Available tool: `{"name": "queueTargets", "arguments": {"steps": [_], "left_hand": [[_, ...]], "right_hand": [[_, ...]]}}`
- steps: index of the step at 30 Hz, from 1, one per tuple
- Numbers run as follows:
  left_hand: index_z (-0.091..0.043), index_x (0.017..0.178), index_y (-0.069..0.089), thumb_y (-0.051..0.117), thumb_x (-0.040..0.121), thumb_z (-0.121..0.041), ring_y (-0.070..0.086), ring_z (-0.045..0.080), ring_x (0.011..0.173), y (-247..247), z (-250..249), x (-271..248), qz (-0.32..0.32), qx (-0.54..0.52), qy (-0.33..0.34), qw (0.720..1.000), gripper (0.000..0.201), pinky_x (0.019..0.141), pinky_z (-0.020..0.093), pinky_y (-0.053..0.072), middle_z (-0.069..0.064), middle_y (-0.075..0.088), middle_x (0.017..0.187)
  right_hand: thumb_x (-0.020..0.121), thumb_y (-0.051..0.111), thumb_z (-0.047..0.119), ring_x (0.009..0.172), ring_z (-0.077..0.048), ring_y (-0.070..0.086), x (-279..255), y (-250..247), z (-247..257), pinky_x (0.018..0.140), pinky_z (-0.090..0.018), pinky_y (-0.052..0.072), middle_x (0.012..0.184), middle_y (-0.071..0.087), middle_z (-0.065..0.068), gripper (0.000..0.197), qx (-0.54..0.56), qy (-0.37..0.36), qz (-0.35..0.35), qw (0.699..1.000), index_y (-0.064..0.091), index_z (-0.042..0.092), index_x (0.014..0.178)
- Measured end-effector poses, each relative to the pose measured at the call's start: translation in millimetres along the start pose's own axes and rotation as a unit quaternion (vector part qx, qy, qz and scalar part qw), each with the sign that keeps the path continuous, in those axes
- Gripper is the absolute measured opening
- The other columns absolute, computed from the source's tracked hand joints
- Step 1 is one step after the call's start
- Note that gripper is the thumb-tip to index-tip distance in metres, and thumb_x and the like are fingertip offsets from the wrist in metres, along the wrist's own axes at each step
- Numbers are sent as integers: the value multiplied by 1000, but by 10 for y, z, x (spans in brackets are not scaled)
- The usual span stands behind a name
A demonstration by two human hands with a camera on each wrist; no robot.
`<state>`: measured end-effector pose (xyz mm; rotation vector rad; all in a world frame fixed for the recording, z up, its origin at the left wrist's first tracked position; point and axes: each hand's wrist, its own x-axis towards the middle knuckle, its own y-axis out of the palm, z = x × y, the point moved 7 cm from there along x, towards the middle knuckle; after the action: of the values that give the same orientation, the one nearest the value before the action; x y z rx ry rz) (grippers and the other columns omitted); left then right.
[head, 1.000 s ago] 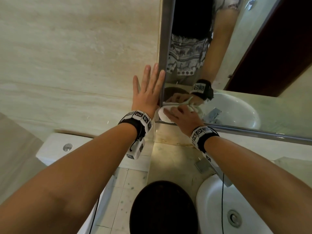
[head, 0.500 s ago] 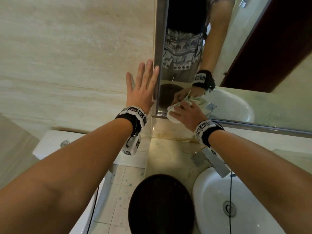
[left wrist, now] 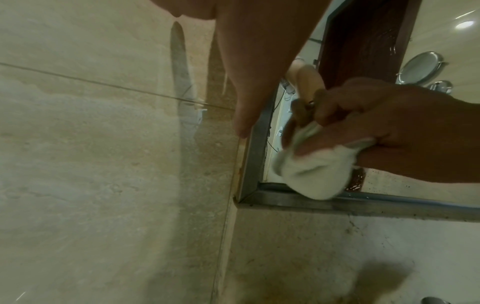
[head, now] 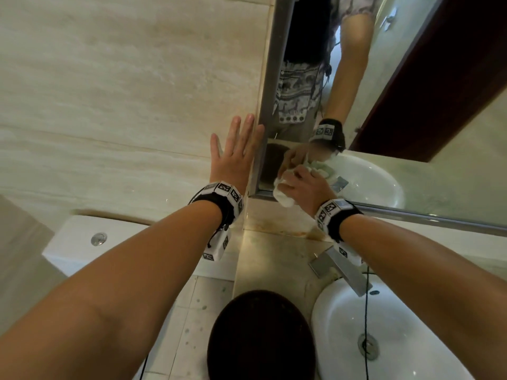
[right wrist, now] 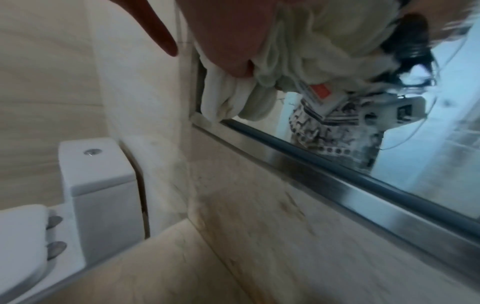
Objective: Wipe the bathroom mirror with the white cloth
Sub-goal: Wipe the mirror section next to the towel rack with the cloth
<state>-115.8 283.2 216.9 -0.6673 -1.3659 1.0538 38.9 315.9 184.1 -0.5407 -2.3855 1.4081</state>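
White cloth [head: 284, 197] in right hand [head: 304, 187], mirror [head: 411, 133] corner.

I stood in a bathroom: beige stone-look tiles on the wall [head: 123, 78], a steel-framed mirror [head: 452, 149] above a white basin [head: 337, 325] with a chrome tap [head: 340, 270], and a white toilet cistern [head: 82, 242] with its flush button beside the bench [head: 274, 256].

Lower-left corner of the steel-framed wall mirror [head: 439, 133]: I find open glass rightward and upward. My flat left hand [head: 236, 160] blocks the beige tiled wall [head: 123, 91]; the chrome faucet [head: 340, 270] obstructs the beige stone tabletop [head: 274, 256] below.
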Motion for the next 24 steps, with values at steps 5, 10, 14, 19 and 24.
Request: {"name": "queueTargets", "arguments": {"steps": [5,10,14,19,24], "left_hand": [[-20,149,-33,52,84,5,-4,30,153,42,-5,8,1,-3,1,1000,109,114,62,25,6,-12,166],[-23,150,-31,45,81,13,-13,30,152,-15,-4,-20,28,1,14,999,109,116,64,20,5,-21,164],[-21,152,-28,46,83,11,-15,31,152,-155,-29,-55,58,-4,12,998,107,117,65,16,7,-23,164],[-21,158,0,62,83,-7,14,34,149,-469,-179,-171,107,-51,-7,993,98,114,59,27,11,9,164],[-18,147,32,71,85,-28,37,34,132,-834,-445,-238,156,-110,33,981,74,101,50,40,11,36,147]], "right_hand": [[62,82,19,97,-30,57,357,-111,266,73,-39,51,111,63,0,41,-5,-33,-15,999,69,24,101],[59,83,23,102,-28,57,-153,43,-117,75,-39,51,117,62,2,38,-41,-32,39,998,72,31,94],[79,72,23,114,-32,49,-690,70,-553,93,-45,45,125,58,-1,24,-44,105,98,989,73,29,102],[72,77,13,105,-30,53,-1074,-373,-695,80,-44,52,111,60,-1,36,8,157,86,984,73,33,102],[84,68,22,100,-23,52,-1400,-764,-628,73,-36,53,110,56,3,31,89,255,27,963,64,38,111]]}}
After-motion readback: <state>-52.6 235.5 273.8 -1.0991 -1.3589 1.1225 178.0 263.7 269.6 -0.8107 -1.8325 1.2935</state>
